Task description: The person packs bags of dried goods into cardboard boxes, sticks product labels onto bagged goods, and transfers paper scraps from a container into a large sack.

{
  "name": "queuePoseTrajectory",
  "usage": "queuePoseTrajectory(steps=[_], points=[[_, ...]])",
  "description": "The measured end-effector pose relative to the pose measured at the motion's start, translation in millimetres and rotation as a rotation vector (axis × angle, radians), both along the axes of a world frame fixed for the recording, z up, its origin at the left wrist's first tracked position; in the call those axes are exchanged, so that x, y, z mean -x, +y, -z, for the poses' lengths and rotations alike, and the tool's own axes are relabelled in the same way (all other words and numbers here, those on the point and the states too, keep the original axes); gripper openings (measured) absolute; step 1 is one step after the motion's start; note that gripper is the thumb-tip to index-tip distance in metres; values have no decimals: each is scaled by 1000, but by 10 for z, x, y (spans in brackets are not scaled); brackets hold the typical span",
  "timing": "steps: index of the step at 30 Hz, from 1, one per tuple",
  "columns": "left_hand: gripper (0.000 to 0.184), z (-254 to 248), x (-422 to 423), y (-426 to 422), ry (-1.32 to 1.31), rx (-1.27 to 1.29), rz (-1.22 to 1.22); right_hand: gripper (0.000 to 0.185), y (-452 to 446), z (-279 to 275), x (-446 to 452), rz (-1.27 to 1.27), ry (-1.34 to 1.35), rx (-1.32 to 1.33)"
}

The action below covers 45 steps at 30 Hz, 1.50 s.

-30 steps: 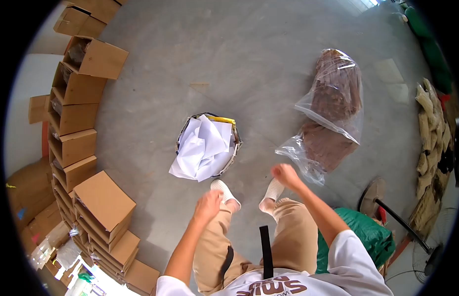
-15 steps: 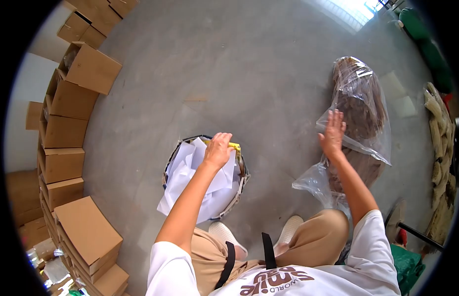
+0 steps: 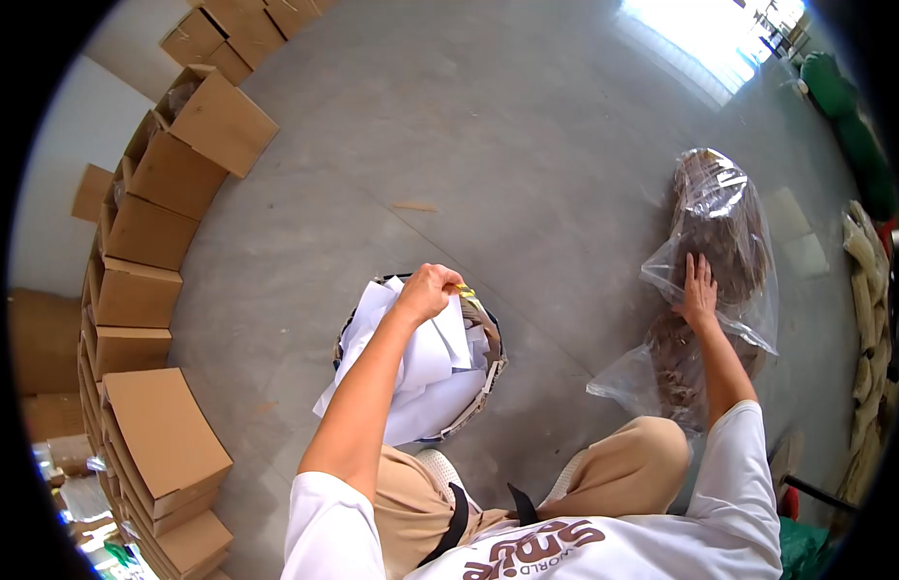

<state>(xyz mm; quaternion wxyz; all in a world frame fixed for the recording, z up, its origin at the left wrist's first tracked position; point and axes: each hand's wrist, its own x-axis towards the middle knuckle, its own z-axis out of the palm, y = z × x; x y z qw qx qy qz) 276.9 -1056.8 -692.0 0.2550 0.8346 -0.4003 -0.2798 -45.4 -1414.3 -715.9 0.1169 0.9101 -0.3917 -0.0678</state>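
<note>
Our left hand [image 3: 432, 292] pinches a thin yellow strip [image 3: 468, 293] on the round basket [image 3: 484, 394] of loose white paper [image 3: 423, 382]; our right hand [image 3: 698, 298], fingers slightly spread, touches the unlifted clear plastic bag [image 3: 749, 311] of brown goods [image 3: 730, 253].

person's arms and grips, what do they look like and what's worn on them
The left grip and right grip are ungloved, with no watch or bracelet visible. The left sleeve and right sleeve are white, short and loose, with no markings visible.
</note>
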Motion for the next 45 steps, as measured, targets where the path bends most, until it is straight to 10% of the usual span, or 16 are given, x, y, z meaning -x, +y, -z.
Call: queuePoseTrajectory(steps=[6, 9, 12, 17, 21, 23, 26, 35, 45], points=[[29, -64, 12, 133, 239, 82, 22, 81, -667, 503, 148, 231, 474, -223], [27, -3, -69, 143, 280, 141, -11, 55, -494, 320, 243, 87, 178, -228], [22, -88, -46, 138, 254, 146, 11, 33, 49, 53, 129, -289, -151, 318], [12, -279, -61, 225, 288, 178, 26, 28, -293, 510, 215, 197, 217, -52], [8, -244, -153, 287, 387, 221, -48, 17, -372, 339, 283, 58, 261, -13], [7, -252, -133, 286, 429, 234, -54, 8, -315, 243, 282, -276, -122, 40], [7, -346, -77, 255, 336, 200, -46, 7, -213, 141, 218, -74, -332, -167], [21, -193, -55, -4, 363, 275, -28, 11, 737, -538, -390, -344, -520, -319], [23, -163, -104, -119, 416, 206, 9, 13, 1777, -436, -408, -911, 289, -1073]])
